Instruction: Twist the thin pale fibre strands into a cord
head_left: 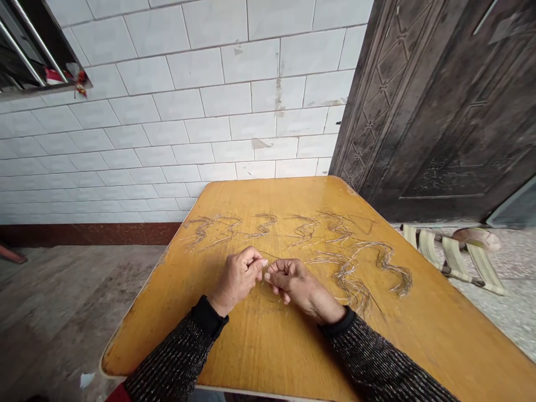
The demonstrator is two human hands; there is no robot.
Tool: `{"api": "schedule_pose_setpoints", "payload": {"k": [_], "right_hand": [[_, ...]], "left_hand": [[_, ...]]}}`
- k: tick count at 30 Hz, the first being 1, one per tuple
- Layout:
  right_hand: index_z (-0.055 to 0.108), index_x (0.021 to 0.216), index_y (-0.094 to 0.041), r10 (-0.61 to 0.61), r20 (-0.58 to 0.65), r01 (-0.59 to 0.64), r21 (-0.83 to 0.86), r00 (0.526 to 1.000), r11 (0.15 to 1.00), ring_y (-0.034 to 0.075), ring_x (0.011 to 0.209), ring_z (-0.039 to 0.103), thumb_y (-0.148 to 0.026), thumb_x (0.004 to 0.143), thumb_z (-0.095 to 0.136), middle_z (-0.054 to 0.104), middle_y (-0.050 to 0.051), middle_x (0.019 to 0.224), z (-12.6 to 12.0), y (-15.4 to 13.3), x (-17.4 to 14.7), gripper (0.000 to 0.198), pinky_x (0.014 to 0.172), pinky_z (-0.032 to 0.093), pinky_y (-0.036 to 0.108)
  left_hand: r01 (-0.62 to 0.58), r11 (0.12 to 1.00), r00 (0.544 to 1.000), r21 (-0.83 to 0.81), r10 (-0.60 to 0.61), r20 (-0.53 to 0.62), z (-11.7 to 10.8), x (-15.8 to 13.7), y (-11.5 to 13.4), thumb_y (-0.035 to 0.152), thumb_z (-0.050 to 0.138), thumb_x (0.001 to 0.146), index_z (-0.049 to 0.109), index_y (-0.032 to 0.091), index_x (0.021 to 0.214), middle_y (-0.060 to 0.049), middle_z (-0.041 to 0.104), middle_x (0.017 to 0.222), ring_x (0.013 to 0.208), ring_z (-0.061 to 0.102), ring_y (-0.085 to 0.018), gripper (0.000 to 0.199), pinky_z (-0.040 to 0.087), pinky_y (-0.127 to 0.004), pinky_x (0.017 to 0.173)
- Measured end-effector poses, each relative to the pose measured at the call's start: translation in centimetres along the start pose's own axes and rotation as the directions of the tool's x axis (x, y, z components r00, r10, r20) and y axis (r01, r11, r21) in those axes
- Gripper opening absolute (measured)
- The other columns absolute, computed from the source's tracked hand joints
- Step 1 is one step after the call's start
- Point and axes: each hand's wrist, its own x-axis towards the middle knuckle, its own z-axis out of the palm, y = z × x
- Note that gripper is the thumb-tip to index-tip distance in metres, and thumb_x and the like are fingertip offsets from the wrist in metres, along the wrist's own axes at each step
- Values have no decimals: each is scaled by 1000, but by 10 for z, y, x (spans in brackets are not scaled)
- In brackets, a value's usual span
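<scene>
My left hand (238,277) and my right hand (295,286) meet over the middle of a yellow wooden table (259,346). Both pinch a thin pale strand (266,262) between fingertips, which touch or nearly touch. A loop of the strand hangs below the fingers. Just right of my right hand lies a large tangled bundle of fine pale fibres (360,268). Several smaller wavy bundles (262,225) lie in a row along the far side of the table.
A white tiled wall (188,111) stands behind the table, and a dark carved door (439,111) is at the right. A folding stool with webbing straps (452,254) lies on the floor at the right. Grey floor (62,301) is at the left.
</scene>
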Motion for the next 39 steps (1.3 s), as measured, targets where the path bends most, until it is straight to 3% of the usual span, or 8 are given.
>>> {"api": "schedule_pose_setpoints", "payload": {"k": [5, 8, 12, 17, 25, 31, 34, 39], "right_hand": [[54, 60, -14, 4, -22, -3, 41, 1000, 999, 2, 29, 34, -36, 61, 65, 49, -6, 42, 3, 3, 1, 25, 29, 24, 16], [53, 56, -14, 3, -53, 1, 74, 999, 997, 2, 27, 32, -37, 60, 64, 49, -6, 41, 1, 4, 4, 26, 28, 24, 16], [50, 53, -14, -6, -105, 17, 108, 994, 994, 2, 27, 32, -39, 59, 65, 48, -6, 40, -3, 3, 7, 30, 28, 27, 16], [50, 55, -14, 4, -140, 17, 148, 990, 989, 1, 27, 31, -41, 58, 66, 47, -6, 41, -5, 3, 9, 31, 28, 28, 15], [51, 57, -14, 0, -135, 18, 131, 991, 991, 2, 27, 32, -38, 60, 63, 48, -6, 42, -1, 4, 7, 27, 28, 30, 15], [53, 59, -13, 17, -91, -11, 70, 996, 997, 2, 29, 34, -39, 61, 63, 48, -6, 43, 1, -1, 4, 28, 29, 31, 16], [53, 59, -13, 16, -74, -11, 63, 997, 998, 2, 28, 33, -41, 62, 64, 48, -6, 44, -2, -1, 4, 30, 29, 32, 17], [49, 57, -14, 43, -50, -39, 78, 998, 996, 1, 28, 32, -41, 60, 67, 48, -7, 43, -5, 3, 6, 33, 30, 32, 15]], "left_hand": [[112, 975, 994, -191, -113, 10, 9, 1, -4, 33, 50, 79, 47, 18, 65, 7, 47, 47, 37, 40, -6, 21, 31, -18, 40], [225, 899, 974, -376, -210, 80, 8, 2, -1, 39, 53, 77, 47, 17, 67, 6, 48, 49, 38, 39, -6, 25, 31, -18, 39], [299, 741, 954, -601, -251, 166, 3, 2, 1, 42, 57, 75, 53, 14, 70, 0, 54, 65, 52, 47, -7, 29, 33, -18, 44], [388, 453, 916, -803, -286, 282, 4, 3, -2, 37, 63, 73, 52, 12, 63, -1, 54, 68, 58, 49, -7, 28, 34, -17, 46], [461, 168, 836, -871, -411, 363, 12, -1, -4, 27, 53, 81, 45, 13, 55, 0, 52, 58, 49, 46, -6, 30, 37, -17, 48], [571, 127, 768, -811, -431, 474, 7, 3, -3, 29, 40, 88, 49, 14, 61, 1, 50, 56, 42, 44, -6, 32, 33, -18, 40], [594, 134, 768, -793, -386, 510, 3, 4, -4, 26, 41, 88, 56, 11, 70, 1, 49, 57, 44, 46, -6, 27, 34, -18, 42], [588, 72, 775, -806, -336, 535, 2, 0, -4, 22, 48, 85, 61, 7, 83, 6, 35, 47, 43, 42, -6, 20, 36, -17, 45]]}}
